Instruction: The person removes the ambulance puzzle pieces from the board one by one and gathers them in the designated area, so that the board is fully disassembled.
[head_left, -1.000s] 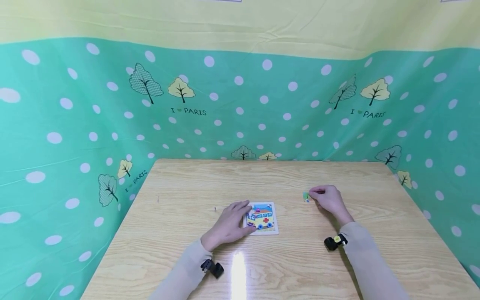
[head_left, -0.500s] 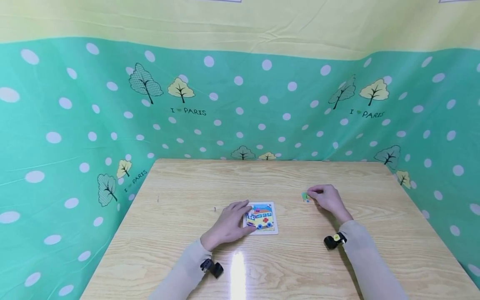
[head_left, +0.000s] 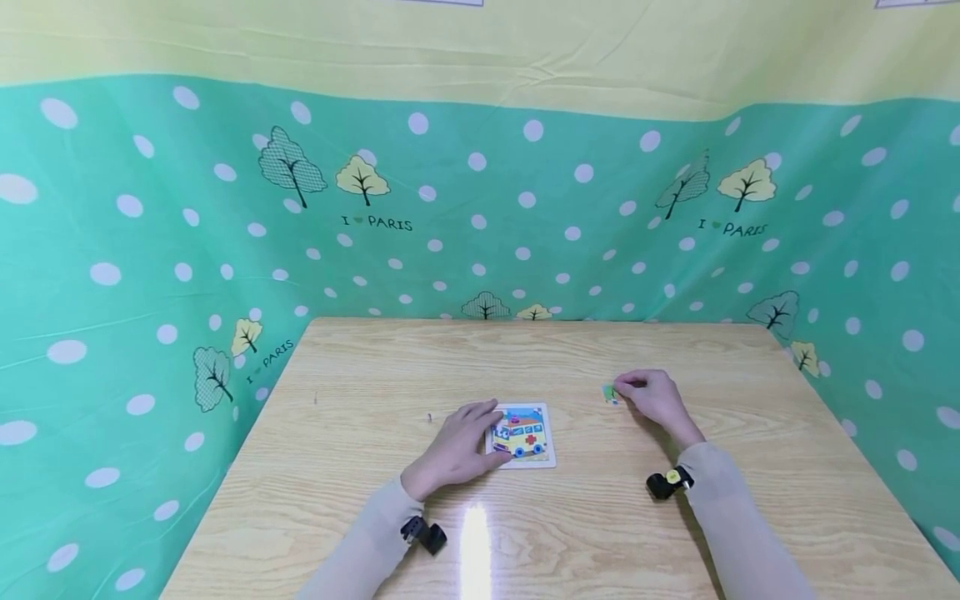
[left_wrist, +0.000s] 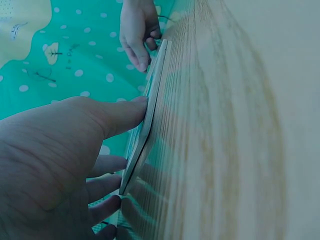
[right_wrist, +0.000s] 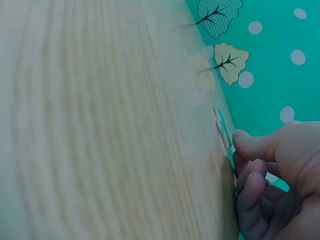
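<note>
Bearing a picture board (head_left: 528,442), the wood-grained table (head_left: 577,525) fronts dotted green cloth (head_left: 450,279).

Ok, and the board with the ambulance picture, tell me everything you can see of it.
The board is thin and squarish, with a pale border around a colourful picture: a yellow ambulance with a red cross, blue wheels and a cartoon face. Its edge looks like wood or card. It lies picture side up on the table. The left hand covers part of its left side, thumb seemingly touching it. Whether any piece is missing is too small to tell.
</note>
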